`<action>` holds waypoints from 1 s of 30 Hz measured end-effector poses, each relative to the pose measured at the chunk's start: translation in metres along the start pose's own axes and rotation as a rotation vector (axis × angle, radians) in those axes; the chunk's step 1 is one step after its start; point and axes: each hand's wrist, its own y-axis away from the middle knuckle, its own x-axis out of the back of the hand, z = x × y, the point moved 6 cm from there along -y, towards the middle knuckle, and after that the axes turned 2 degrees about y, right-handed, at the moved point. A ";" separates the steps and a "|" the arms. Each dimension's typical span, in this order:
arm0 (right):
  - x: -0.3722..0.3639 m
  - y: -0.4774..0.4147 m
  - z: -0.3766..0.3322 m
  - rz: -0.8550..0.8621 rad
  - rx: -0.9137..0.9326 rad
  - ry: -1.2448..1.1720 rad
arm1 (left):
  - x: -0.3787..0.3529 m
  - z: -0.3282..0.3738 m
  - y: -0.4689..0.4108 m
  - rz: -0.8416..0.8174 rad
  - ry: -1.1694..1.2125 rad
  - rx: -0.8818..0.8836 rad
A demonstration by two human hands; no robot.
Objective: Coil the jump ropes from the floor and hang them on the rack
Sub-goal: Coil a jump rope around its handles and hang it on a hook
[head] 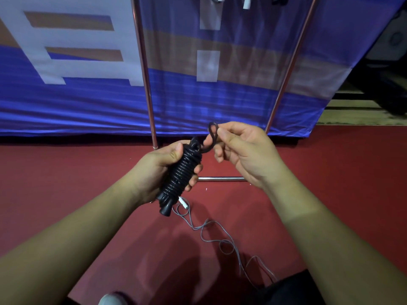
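A black jump rope [182, 172] is wound tightly round its handles into a thick bundle. My left hand [158, 170] grips the bundle around its middle, handle ends pointing down. A small loop of the black cord [213, 129] sticks up from the top, and my right hand [242, 150] pinches it between thumb and fingers. On the red floor below lies a loose grey jump rope [222, 241] with a white handle [183, 203]. The metal rack's two poles [145, 80] rise in front of me; handles of hung ropes [246, 2] show at the top edge.
A blue banner [66, 102] with white shapes hangs behind the rack. The rack's base bar [220, 178] lies on the red floor [341, 183] just beyond my hands. My white shoe [112, 299] shows at the bottom. Dark equipment [387, 84] stands at the far right.
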 end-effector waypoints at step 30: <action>-0.010 0.001 0.017 0.009 -0.132 0.189 | 0.002 0.014 0.006 0.098 -0.409 -0.070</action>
